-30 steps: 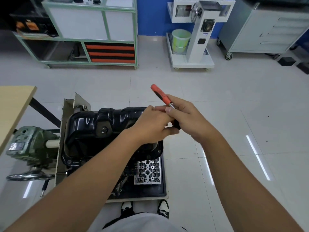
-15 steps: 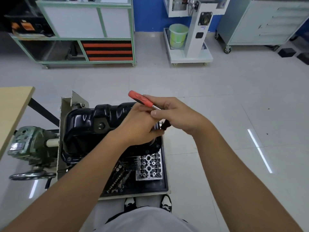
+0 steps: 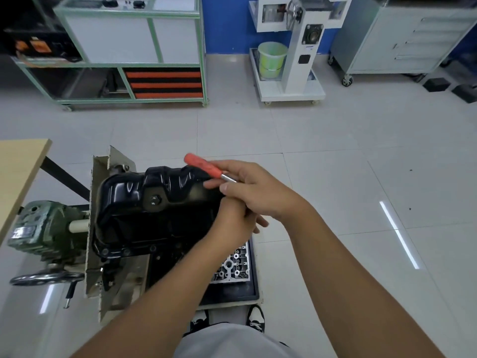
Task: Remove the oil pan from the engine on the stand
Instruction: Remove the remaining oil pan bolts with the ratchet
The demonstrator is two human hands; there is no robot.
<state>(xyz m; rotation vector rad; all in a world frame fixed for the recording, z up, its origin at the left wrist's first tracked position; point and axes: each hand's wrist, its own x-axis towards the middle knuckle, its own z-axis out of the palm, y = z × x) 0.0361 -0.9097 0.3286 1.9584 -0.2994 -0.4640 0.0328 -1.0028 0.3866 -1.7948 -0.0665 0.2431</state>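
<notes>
The black oil pan [image 3: 144, 202] sits on top of the engine, which is fixed on the stand [image 3: 113, 161], low on the left of the view; the pan is upside up to the camera with its glossy bottom showing, and a bolt is seen on its side wall. Bolts along its near flange are in place. The right hand [image 3: 258, 192] is over the right end of the pan and its fingers are curled around a tool [image 3: 206, 167] with an orange-red handle and a metal shaft; the handle points up and to the left, above the pan's far edge. The left hand [image 3: 232, 223] is just under the right hand, touching it, with its fingers curled near the lower part of the tool, but I cannot tell if it really holds the tool or something else, because the right hand covers that place. Below the hands, a dark tray [image 3: 254, 285] lies on the floor and carries a metal engine part [image 3: 233, 267] with many holes. On the left of the stand there is a green gearbox [image 3: 44, 228] with a hand wheel [image 3: 44, 277] under it. A light wooden tabletop [image 3: 18, 166] shows at the left edge. Farther back stand a green-framed cabinet [image 3: 134, 55], a white machine stand [image 3: 296, 47] with a pale green bucket [image 3: 272, 59], and a grey drawer cabinet [image 3: 402, 37]. The person's shoes [image 3: 255, 319] are seen at the bottom.
</notes>
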